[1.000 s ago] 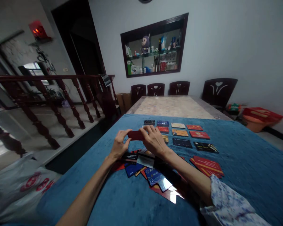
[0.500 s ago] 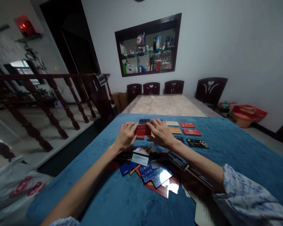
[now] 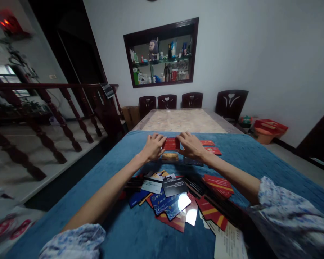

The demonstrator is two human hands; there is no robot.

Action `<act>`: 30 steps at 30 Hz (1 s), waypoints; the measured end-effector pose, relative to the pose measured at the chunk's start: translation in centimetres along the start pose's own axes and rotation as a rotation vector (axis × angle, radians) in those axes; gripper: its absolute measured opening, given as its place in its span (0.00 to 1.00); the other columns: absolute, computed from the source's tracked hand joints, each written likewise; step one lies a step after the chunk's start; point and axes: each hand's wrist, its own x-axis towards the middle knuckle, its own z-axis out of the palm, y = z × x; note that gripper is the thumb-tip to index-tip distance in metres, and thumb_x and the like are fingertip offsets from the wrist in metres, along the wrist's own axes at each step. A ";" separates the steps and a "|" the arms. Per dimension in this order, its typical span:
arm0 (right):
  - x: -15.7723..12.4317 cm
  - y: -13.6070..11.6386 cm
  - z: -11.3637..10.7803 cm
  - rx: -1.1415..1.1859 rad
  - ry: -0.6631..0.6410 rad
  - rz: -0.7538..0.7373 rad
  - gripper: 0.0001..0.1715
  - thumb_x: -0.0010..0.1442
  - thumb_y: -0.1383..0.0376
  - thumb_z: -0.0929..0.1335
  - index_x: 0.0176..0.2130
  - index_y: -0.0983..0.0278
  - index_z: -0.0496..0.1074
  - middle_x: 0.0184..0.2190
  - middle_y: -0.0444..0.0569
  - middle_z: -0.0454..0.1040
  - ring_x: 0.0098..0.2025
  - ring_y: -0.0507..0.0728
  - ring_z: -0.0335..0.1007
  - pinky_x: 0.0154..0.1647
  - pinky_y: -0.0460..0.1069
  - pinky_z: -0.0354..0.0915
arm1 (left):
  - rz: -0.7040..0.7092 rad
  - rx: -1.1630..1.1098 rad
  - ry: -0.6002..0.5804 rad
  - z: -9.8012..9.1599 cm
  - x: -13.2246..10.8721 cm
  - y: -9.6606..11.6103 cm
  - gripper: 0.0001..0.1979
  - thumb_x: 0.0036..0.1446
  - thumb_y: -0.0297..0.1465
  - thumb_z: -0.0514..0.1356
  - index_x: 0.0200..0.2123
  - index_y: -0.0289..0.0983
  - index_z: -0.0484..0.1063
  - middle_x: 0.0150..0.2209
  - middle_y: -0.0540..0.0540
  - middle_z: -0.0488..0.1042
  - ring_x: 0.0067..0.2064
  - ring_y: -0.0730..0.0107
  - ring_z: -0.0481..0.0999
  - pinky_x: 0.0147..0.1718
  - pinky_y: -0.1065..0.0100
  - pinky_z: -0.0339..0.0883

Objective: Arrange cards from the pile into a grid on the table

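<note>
Between my two hands, a red card (image 3: 171, 144) is gripped by its short ends, its printed face toward me. My left hand (image 3: 153, 146) pinches the left end and my right hand (image 3: 191, 145) the right end. Just below it a yellow card (image 3: 170, 157) lies on the cloth. A dark card (image 3: 193, 162) shows under my right wrist, and red cards (image 3: 212, 150) lie to the right of that hand. Nearer me is a loose heap with a blue card (image 3: 169, 205), a black card (image 3: 175, 187) and several others. My hands cover part of the laid-out cards.
A blue cloth (image 3: 116, 223) covers the near part of the table; its bare marbled top (image 3: 182, 120) shows beyond. Chairs (image 3: 192, 100) stand at the far end. A wooden railing (image 3: 70, 108) runs along the left, with a white plastic bag (image 3: 13, 230) below.
The view has turned right and both hands have shifted slightly, still holding the red card between them. More of the heap on the right is uncovered as my right forearm moved away.
</note>
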 end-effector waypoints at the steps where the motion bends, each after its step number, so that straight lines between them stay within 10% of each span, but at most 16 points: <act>1: 0.2 0.4 0.2 0.000 -0.017 0.008 0.22 0.60 0.59 0.67 0.52 0.67 0.69 0.51 0.60 0.69 0.52 0.65 0.60 0.42 0.52 0.59 | 0.003 -0.001 -0.018 0.2 0.5 0.0 0.26 0.56 0.31 0.62 0.59 0.37 0.64 0.56 0.36 0.67 0.57 0.48 0.61 0.53 0.51 0.57; 30: 6.1 3.4 4.8 0.063 -0.520 0.095 0.22 0.56 0.54 0.68 0.48 0.60 0.75 0.50 0.58 0.75 0.56 0.70 0.64 0.51 0.64 0.61 | -0.105 0.026 -0.481 5.6 7.0 -0.6 0.23 0.51 0.25 0.57 0.52 0.35 0.69 0.55 0.33 0.69 0.59 0.44 0.61 0.54 0.38 0.55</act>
